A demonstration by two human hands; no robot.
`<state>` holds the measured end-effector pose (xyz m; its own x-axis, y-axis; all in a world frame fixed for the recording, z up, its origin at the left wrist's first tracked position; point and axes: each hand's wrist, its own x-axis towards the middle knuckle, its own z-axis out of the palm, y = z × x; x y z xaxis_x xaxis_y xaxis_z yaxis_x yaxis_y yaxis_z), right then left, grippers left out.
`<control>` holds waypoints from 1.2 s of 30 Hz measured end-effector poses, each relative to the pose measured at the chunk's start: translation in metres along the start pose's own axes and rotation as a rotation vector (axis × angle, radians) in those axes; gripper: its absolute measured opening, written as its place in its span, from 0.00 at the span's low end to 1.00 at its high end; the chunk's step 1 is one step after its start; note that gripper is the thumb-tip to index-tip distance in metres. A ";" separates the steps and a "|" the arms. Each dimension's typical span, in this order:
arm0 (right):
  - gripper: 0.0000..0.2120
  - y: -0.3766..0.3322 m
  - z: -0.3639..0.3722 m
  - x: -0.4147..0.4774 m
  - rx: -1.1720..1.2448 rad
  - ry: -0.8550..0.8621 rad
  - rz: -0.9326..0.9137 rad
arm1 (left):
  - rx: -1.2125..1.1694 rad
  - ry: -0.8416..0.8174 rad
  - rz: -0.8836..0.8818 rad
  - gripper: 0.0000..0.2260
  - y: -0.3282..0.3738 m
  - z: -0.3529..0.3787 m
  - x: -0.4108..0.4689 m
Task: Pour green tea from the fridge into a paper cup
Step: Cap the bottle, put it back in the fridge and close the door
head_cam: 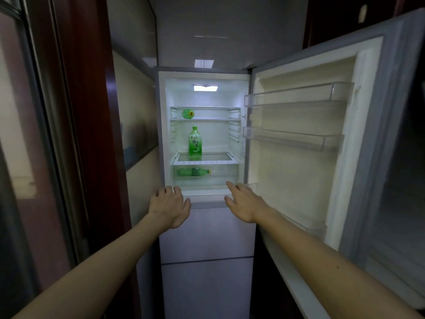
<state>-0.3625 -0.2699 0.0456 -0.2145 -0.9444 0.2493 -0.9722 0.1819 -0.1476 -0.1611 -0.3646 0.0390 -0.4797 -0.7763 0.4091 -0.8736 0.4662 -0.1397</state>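
Green stands out against the white inside of the fridge (162,134): an upright green tea bottle (195,143) stands on the glass shelf (216,158) in the middle of the lit compartment, its label facing me. Above that bottle, on the upper shelf (207,119), a second green bottle (188,113) lies with its cap end toward me. Below the standing bottle, in the clear drawer (226,173), a third green bottle (194,172) lies on its side, cap pointing toward the door side. The fridge door (299,162) is swung wide open to the right of the bottle, and its two clear door racks (294,97) hold nothing I can see. My left hand (170,205) is raised below and left of the standing bottle, in front of the compartment's lower edge, fingers loosely curled and a little apart, holding nothing. My right hand (243,202) is below and right of the bottle, palm down, fingers stretched forward and slightly spread, also holding nothing. Both hands are well apart from the bottle, and neither touches it. A dark red wooden frame (92,111) runs up the left side of the fridge.
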 end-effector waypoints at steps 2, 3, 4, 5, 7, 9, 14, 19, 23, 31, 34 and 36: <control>0.27 0.005 -0.003 -0.006 0.012 0.005 0.001 | -0.014 0.003 -0.012 0.20 0.003 0.000 -0.004; 0.27 0.008 -0.004 -0.008 0.015 0.006 0.002 | -0.027 0.002 -0.020 0.20 0.004 0.001 -0.006; 0.27 0.012 -0.005 -0.010 0.015 0.007 0.001 | -0.043 0.003 -0.029 0.20 0.006 0.003 -0.008; 0.27 0.017 -0.006 -0.013 0.015 0.010 0.000 | -0.061 0.006 -0.035 0.20 0.008 0.004 -0.009; 0.26 0.025 -0.009 -0.018 0.010 0.010 -0.002 | -0.096 0.003 -0.053 0.20 0.012 0.007 -0.012; 0.26 0.036 -0.012 -0.026 0.003 0.000 -0.005 | -0.122 -0.018 -0.072 0.20 0.022 0.008 -0.014; 0.26 0.076 -0.027 -0.051 -0.030 0.032 -0.011 | -0.158 -0.036 -0.053 0.19 0.072 0.006 -0.009; 0.26 0.125 -0.069 -0.089 -0.028 0.264 -0.008 | -0.168 -0.055 0.044 0.20 0.151 -0.006 -0.004; 0.26 0.168 -0.107 -0.120 -0.073 0.401 0.043 | -0.277 -0.073 0.124 0.20 0.220 -0.016 -0.002; 0.26 0.249 -0.200 -0.162 -0.169 0.536 0.180 | -0.468 -0.093 0.222 0.20 0.341 -0.042 -0.003; 0.27 0.273 -0.218 -0.163 -0.144 0.586 0.213 | -0.511 -0.071 0.249 0.19 0.373 -0.052 0.000; 0.28 0.287 -0.223 -0.159 -0.117 0.601 0.242 | -0.541 -0.052 0.267 0.18 0.389 -0.058 0.003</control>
<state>-0.6285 -0.0061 0.1772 -0.4109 -0.5618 0.7180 -0.8864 0.4304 -0.1705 -0.4977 -0.1608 0.0376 -0.6921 -0.6156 0.3769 -0.5626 0.7872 0.2527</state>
